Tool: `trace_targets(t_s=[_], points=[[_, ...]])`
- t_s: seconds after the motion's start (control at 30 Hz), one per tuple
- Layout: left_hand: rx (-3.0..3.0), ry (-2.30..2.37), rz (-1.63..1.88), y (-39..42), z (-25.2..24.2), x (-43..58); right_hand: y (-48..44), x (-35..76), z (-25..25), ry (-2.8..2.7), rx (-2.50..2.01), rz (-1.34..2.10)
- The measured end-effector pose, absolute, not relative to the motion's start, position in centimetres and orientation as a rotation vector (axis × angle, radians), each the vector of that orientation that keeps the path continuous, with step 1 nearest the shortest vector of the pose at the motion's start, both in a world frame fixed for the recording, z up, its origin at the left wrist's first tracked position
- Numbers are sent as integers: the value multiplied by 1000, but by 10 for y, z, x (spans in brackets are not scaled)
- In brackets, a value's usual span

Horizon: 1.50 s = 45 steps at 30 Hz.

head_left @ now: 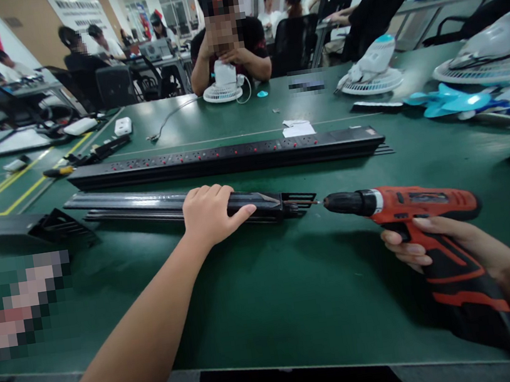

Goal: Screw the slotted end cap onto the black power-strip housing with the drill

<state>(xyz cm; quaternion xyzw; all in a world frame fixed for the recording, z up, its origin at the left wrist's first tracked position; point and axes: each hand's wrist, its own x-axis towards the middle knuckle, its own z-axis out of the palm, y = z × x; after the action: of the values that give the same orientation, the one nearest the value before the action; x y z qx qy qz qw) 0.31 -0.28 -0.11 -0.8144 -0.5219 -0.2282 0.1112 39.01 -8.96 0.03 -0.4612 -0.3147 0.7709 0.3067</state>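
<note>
My left hand (211, 213) lies closed over the top of a long black power strip housing (143, 208) that rests flat on the green table (273, 289), pressing near its right end. My right hand (428, 242) grips the handle of a red and black cordless drill (409, 207). The drill points left, and its thin bit meets the bracket at the housing's right end (301, 200).
A second long black power strip (231, 158) with red switches lies just behind. Small white desk fans (223, 85) (373, 70), blue fan blades (451, 101), a white paper scrap (298, 128) and hand tools (89, 157) sit farther back. A seated person faces me across the table.
</note>
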Motion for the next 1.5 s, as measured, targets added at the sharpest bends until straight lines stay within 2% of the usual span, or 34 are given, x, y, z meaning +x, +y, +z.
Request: trace_targets(t_s=[1.5], points=[[-2389,-1522,-671,-2,-3,3,-88,389,1,-806,-1221,2072]])
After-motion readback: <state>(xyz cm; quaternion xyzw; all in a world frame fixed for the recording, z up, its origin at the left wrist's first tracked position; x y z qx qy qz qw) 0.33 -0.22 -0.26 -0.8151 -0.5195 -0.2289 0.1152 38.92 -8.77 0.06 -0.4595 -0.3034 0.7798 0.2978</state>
